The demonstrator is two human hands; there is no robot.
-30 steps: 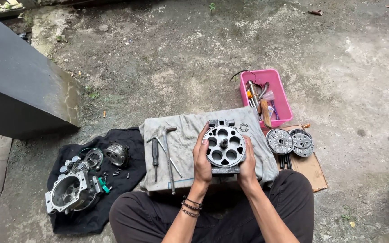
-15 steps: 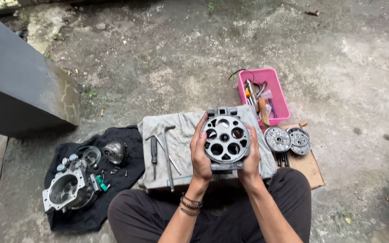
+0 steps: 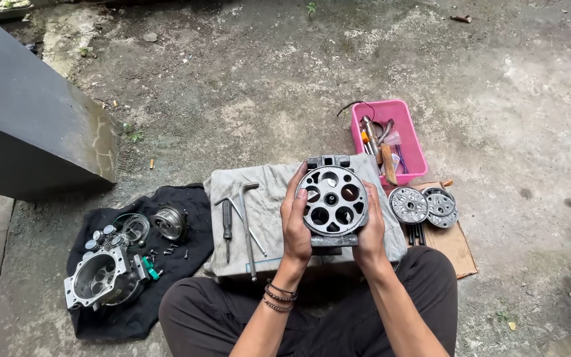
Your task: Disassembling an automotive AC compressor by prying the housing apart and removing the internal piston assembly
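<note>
Both hands hold a round metal engine part (image 3: 332, 201) up above a grey cloth (image 3: 266, 218): the left hand (image 3: 295, 225) is clamped on its left side, the right hand (image 3: 370, 231) on its right. Tools (image 3: 239, 218) lie on the cloth; a pink tray (image 3: 410, 142) sits far right.

Your two hands, left hand (image 3: 296, 225) and right hand (image 3: 370, 230), are full with the round metal housing (image 3: 332, 200) at frame centre. Left of them, wrenches (image 3: 246, 221) block the grey cloth (image 3: 269, 198). Right, two discs (image 3: 424, 205) and the pink tray (image 3: 401, 125) crowd you. Lower left, the black cloth (image 3: 186, 198) is packed with parts. Bare concrete (image 3: 266, 73) above lies open.
</note>
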